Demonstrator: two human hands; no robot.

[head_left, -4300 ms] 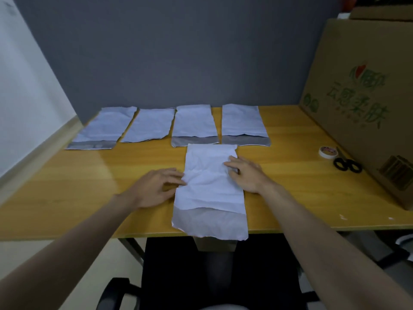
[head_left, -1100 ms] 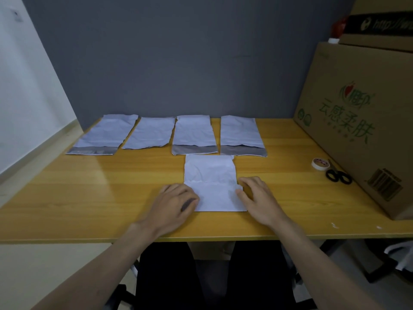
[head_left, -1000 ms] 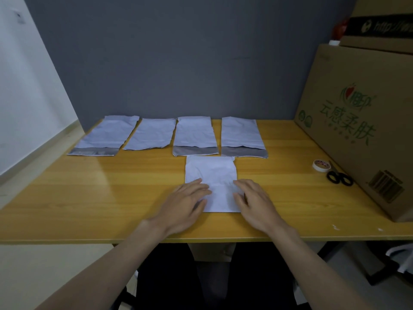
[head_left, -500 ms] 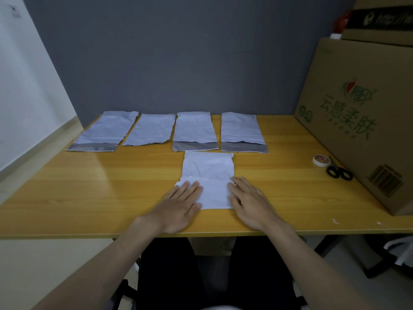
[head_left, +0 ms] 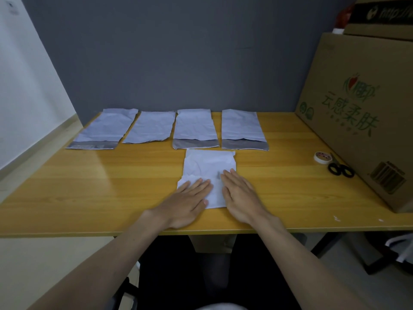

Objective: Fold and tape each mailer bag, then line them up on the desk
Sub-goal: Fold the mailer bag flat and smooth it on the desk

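Cardboard carton is stood along the right of the wooden desk, and four flat mailer bags are laid in a row at the back. The folded mailer bag is lain just in front of that row and is pressed flat under both hands, left hand and right hand, fingers straight and holding nothing. Thin, soft, slippery film is judged likely to spring open; the fold should be pinned while the tape roll, beside the scissors, is fetched.
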